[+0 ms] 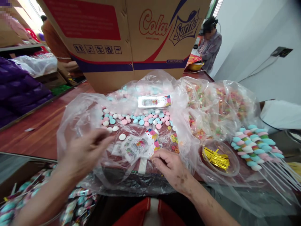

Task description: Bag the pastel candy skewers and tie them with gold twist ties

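Note:
My right hand [171,168] is closed, thumb and fingers pinched at the lower edge of a dotted, printed plastic bag [151,142]. Several clear printed bags [134,147] overlap just left of it. My left hand [90,150] is smeared by motion over the left part of the plastic sheet; whether it holds anything does not show. Between and beyond the hands lie pink, blue and white round candies [150,119], with one white candy [122,137] apart from the pile. Small ring candies [174,142] sit to the right of the bags.
A stack of printed bags [154,102] rests on the candies. Right of these are bagged gummy rings [211,106], a bowl [235,169] of gold twist ties [216,158] and candy skewers [257,146]. A large carton [113,66] stands behind; wrapped skewers [78,204] fill a box lower left. Two people work farther back.

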Tool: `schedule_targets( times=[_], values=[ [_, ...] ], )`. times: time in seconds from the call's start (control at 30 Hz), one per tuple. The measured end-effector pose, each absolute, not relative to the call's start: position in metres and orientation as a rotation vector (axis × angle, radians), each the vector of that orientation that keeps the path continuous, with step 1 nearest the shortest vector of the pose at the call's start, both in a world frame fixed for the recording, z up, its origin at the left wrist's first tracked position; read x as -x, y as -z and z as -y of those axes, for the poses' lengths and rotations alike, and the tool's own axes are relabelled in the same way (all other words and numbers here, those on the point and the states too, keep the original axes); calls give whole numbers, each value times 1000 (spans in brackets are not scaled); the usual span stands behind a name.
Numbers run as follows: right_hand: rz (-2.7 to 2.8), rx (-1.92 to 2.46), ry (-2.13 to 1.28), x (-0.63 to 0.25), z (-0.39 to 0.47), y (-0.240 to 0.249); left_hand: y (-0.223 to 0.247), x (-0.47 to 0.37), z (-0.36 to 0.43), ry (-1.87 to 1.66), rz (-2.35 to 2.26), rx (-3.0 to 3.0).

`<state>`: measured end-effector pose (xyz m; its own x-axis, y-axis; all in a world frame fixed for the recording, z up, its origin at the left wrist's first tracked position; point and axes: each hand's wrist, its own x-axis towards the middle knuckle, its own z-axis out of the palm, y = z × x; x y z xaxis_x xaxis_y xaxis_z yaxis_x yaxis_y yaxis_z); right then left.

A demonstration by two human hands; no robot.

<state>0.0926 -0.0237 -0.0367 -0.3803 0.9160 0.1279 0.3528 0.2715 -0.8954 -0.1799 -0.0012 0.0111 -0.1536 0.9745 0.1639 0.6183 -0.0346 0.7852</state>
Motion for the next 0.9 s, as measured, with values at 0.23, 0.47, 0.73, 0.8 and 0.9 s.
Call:
schedule_targets(
  times=[0.23, 0.47, 0.73, 0.8, 0.9],
  values=[
    [2002, 1152, -1057, -103, 44, 46, 49, 100, -53, -530, -1692, -2325],
    [2116, 1097, -1013, -111, 51, 64, 59, 100, -50, -475, -1746, -2281],
    [2203, 1035, -988, -101, 54, 62, 59, 98, -38, -616, -1712, -2288],
    [2196, 1006, -972, -96, 56, 58, 61, 100, -43, -670, -1650, -2297],
    [2181, 995, -981, -93, 57, 54, 62, 102, -53, -795, -1550, -2321]
  ],
)
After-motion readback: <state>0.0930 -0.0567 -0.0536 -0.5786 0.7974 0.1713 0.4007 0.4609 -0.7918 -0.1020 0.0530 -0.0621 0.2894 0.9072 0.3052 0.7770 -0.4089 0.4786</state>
